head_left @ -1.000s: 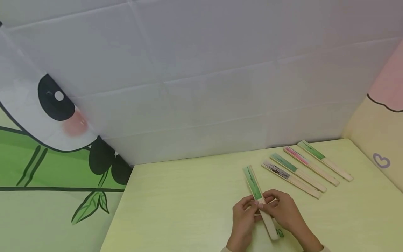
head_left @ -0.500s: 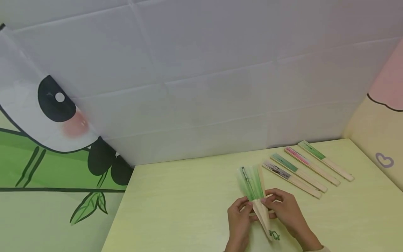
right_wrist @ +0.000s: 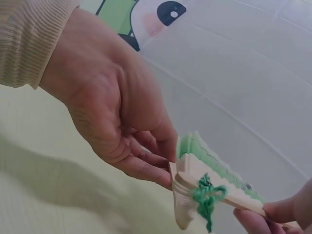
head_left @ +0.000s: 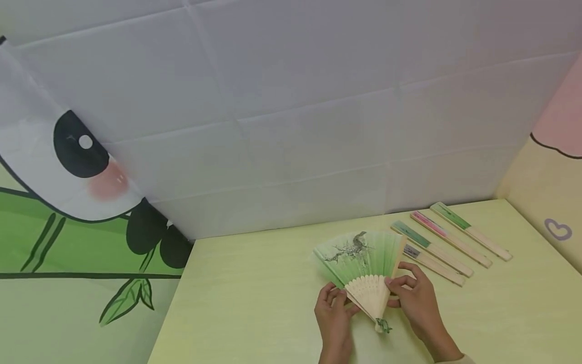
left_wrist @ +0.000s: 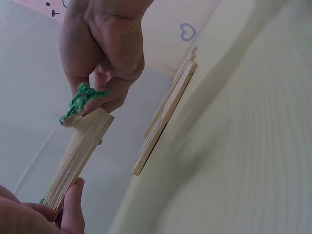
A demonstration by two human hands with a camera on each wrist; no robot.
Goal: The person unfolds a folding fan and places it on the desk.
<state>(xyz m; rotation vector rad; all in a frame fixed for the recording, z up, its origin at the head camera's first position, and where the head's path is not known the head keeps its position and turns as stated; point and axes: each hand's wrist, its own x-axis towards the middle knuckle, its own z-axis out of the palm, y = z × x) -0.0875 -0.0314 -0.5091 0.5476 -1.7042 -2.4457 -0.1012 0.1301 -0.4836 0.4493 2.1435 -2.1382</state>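
A green folding fan (head_left: 364, 258) with pale wooden ribs is spread partway, its leaf painted with a dark bird on branches. My left hand (head_left: 334, 313) pinches the left outer rib between thumb and fingers. On the other side, my right hand (head_left: 416, 298) pinches the right outer rib. A green cord (head_left: 383, 325) is tied at the fan's pivot end, which points toward me. In the right wrist view, the cord (right_wrist: 207, 197) hangs beside the ribs. The left wrist view shows the fan's stacked ribs (left_wrist: 78, 156) edge-on, above the table.
Several folded fans lie side by side at the table's back right: a green one (head_left: 470, 231), a pink one (head_left: 450, 239), a teal one (head_left: 432, 249) and a grey one (head_left: 432, 265) partly covered by the spread fan. A white panel (head_left: 291, 126) rises behind the table (head_left: 236, 303).
The fan went from folded to a wide spread. My left hand moved left with its outer rib, while my right hand shifted slightly right and up. The folded fans stayed put.
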